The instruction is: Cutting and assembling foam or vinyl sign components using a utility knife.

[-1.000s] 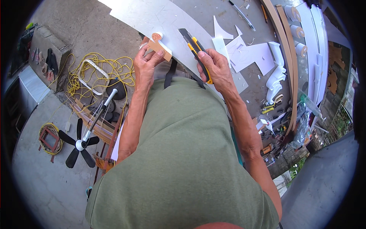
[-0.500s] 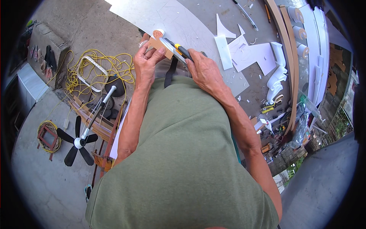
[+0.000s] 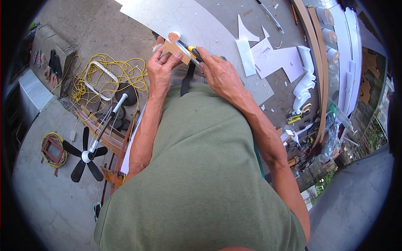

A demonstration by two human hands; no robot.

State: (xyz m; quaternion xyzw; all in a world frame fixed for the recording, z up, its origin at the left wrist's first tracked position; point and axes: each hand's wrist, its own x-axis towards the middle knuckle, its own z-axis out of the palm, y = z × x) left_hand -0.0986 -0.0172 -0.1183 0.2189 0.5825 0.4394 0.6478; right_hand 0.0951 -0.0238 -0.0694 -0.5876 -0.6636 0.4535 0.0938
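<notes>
The left hand (image 3: 160, 74) pinches a tan piece (image 3: 171, 47), seemingly light and stiff, best edge-held; the right hand (image 3: 223, 76) grips a cutter (image 3: 194, 52).

There are two hands (image 3: 159, 75) (image 3: 224, 78), one cutter (image 3: 194, 51), one pen (image 3: 270, 16) and one fan (image 3: 87, 156) (five blades (image 3: 78, 170)).

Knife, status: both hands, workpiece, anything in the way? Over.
Left hand pinching brown piece. Right hand gripping yellow-black knife close beside it; contact unclear. White scraps off to the right, apart from both hands.
</notes>
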